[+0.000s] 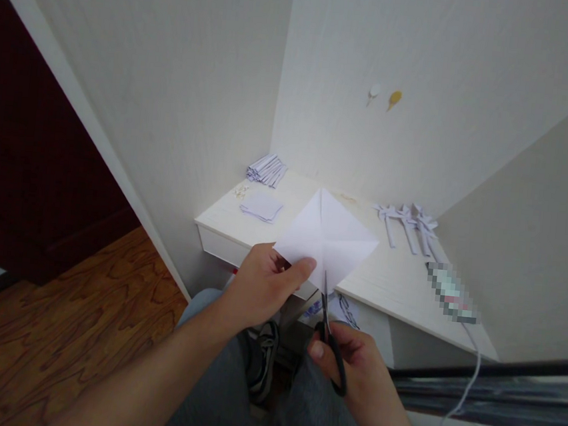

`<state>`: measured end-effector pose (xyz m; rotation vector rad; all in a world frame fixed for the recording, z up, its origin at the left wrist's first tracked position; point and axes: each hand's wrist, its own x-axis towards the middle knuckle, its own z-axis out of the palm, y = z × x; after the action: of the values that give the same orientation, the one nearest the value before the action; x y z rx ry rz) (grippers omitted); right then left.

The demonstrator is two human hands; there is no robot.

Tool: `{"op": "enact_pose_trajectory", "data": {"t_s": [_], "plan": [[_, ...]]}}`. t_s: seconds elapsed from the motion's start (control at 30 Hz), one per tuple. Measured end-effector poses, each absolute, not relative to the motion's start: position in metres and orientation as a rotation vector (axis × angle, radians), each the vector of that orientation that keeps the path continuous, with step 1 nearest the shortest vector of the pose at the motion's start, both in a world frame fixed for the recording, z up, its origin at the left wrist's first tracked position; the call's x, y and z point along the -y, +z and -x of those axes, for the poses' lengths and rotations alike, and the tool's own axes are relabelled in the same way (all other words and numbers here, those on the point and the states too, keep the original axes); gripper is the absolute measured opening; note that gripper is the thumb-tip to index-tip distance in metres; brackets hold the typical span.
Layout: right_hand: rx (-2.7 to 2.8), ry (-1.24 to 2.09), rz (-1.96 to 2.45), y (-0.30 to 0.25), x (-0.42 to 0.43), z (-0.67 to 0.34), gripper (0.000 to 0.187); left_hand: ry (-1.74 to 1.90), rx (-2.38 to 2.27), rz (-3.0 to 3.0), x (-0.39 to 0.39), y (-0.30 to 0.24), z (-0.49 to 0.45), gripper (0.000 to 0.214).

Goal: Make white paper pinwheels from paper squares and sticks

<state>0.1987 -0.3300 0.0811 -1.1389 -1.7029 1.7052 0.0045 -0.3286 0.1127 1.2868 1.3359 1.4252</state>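
My left hand (270, 282) pinches the near left edge of a creased white paper square (345, 235), thumb on top. The square is held up in front of the desk, with fold lines crossing at its middle. In my right hand (350, 363) are black-handled scissors (325, 311), fingers through the loops. Their blades point away from me and lie at the paper's near corner, along a crease. Behind the held square, a small stack of white paper squares (262, 206) lies on the white desk (306, 188).
At the desk's back left sits a pile of rolled paper sticks (267, 170), with small pale bits (240, 191) near it. Several paper pinwheels (408, 221) lie at the right, beside a phone (451, 293) with a white cable (474, 372). Two hooks (394, 98) are on the wall.
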Motion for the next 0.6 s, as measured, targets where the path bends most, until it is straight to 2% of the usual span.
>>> {"op": "enact_pose_trajectory", "data": {"t_s": [0.6], "plan": [[1.716, 1.652, 1.273, 0.0776, 0.33, -0.2029, 0.059, 1.374, -1.349, -1.277, 0.3268, 0.1097, -0.0034, 0.038]]}}
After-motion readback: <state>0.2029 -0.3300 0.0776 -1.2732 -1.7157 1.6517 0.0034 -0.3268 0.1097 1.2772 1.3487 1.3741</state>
